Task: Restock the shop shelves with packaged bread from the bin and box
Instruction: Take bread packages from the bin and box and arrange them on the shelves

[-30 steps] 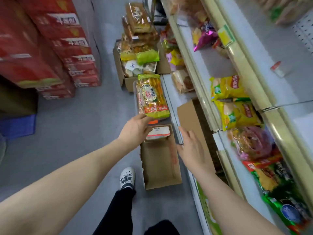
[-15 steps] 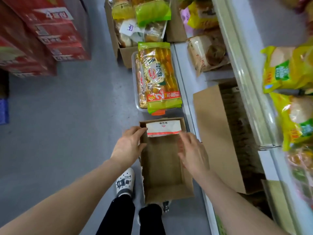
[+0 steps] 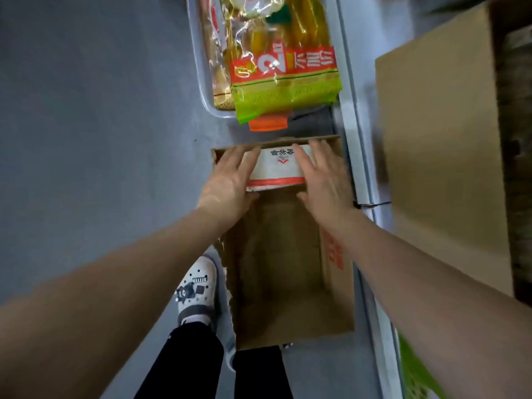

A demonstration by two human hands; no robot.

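An open brown cardboard box (image 3: 288,283) stands on the floor below me. At its far end lies a white packet with a red stripe (image 3: 277,168). My left hand (image 3: 230,182) lies on the packet's left end with fingers stretched out. My right hand (image 3: 322,177) lies on its right end, fingers also straight. Beyond the box a clear plastic bin (image 3: 201,67) holds a long green and yellow bread pack (image 3: 285,64) with an orange label.
A flat sheet of cardboard (image 3: 440,156) lies on the low shelf at the right. The shelf's grey edge rail (image 3: 357,133) runs beside the box. My white shoe (image 3: 197,289) stands left of the box on the grey floor.
The view tilted down toward the box. Both hands moved forward into the box and now lie on the ends of the white packet.
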